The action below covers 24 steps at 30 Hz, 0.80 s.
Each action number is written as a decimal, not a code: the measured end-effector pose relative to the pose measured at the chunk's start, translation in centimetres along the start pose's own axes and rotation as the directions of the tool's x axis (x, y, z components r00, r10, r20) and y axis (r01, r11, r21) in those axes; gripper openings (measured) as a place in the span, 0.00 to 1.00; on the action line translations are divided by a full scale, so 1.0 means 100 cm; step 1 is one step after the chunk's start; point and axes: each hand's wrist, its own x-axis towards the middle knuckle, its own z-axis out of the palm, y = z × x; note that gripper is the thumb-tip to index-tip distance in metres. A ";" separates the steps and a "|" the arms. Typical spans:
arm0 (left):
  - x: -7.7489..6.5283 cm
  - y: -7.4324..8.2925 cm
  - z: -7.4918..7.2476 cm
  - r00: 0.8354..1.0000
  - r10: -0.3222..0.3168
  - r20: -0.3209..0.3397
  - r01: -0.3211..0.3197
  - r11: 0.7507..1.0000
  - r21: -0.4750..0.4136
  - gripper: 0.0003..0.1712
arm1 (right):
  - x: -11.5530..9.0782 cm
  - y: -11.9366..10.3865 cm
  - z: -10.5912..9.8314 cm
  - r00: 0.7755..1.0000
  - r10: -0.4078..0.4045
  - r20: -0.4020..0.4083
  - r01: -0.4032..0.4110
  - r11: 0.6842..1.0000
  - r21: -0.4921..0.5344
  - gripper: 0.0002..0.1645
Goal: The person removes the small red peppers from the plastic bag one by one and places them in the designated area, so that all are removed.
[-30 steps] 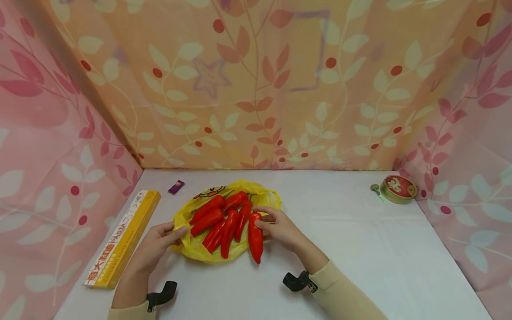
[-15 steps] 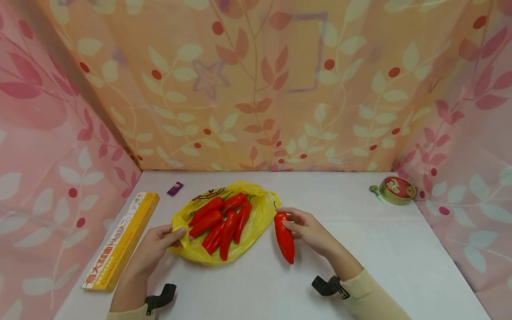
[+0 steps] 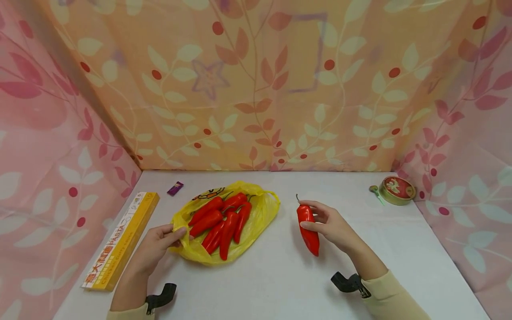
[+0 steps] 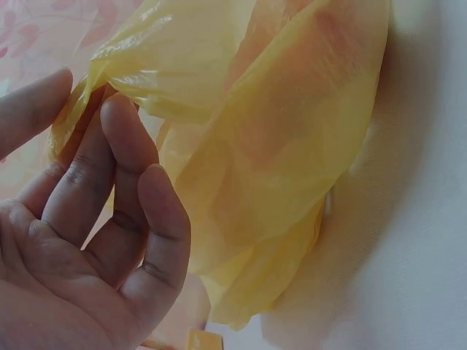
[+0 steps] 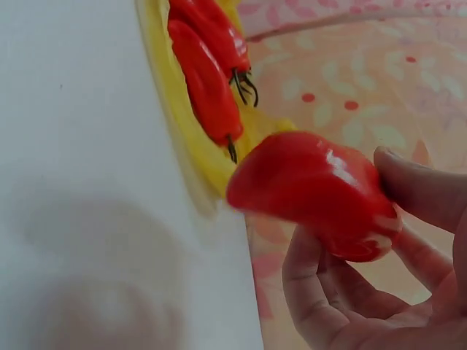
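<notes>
My left hand [image 3: 156,246] pinches the left edge of a yellow plastic bag [image 3: 252,240]; the left wrist view shows the thin film of the bag [image 4: 292,146] between thumb and fingers. Several red chili peppers [image 3: 229,235] lie on the spread-out bag, stems mostly toward the back. To the right of the bag, my right hand [image 3: 334,226] holds a single red chili pepper [image 3: 309,231] between thumb and fingers, stem up and tip down. In the right wrist view that chili pepper [image 5: 314,186] appears close over the white table, with a shadow beneath.
A yellow pasta box [image 3: 124,242] lies along the left side of the white table [image 3: 248,293]. Behind it is a small purple packet [image 3: 175,188]. At the back right sit a round red-and-gold tin [image 3: 398,190] and a small green item [image 3: 376,194]. Patterned cloth walls [image 3: 256,89] surround the table.
My right hand has carried one chili pepper from the bag's right edge out to the right, away from the bag. The left hand keeps its hold on the bag and has barely moved.
</notes>
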 end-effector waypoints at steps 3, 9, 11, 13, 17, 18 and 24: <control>0.000 -0.001 0.000 1.000 0.011 0.008 -0.011 1.000 -0.003 0.26 | -0.003 0.005 -0.010 1.000 0.016 -0.017 -0.016 1.000 -0.006 0.39; 0.000 -0.001 0.000 1.000 0.005 0.010 -0.005 1.000 -0.019 0.25 | -0.013 0.014 -0.026 0.997 0.047 -0.057 -0.048 0.999 -0.016 0.42; 0.000 -0.001 0.000 1.000 0.005 0.012 -0.004 1.000 -0.024 0.25 | -0.017 0.016 -0.031 0.995 0.058 -0.075 -0.060 0.998 -0.028 0.42; -0.001 0.000 0.001 1.000 0.003 0.014 -0.003 1.000 -0.029 0.25 | -0.020 0.019 -0.036 0.994 0.060 -0.090 -0.064 0.997 -0.038 0.42; 0.000 -0.001 0.002 1.000 -0.007 0.003 0.007 1.000 -0.027 0.25 | -0.025 0.024 -0.048 0.992 0.048 -0.115 -0.057 0.995 -0.083 0.42; 0.000 -0.001 0.002 1.000 -0.010 -0.001 0.010 1.000 -0.024 0.25 | -0.026 0.026 -0.051 0.991 0.044 -0.125 -0.057 0.994 -0.098 0.42; 0.001 -0.003 0.002 1.000 -0.008 -0.008 0.007 1.000 -0.011 0.25 | -0.032 0.035 -0.068 0.984 0.036 -0.173 -0.070 0.979 -0.192 0.41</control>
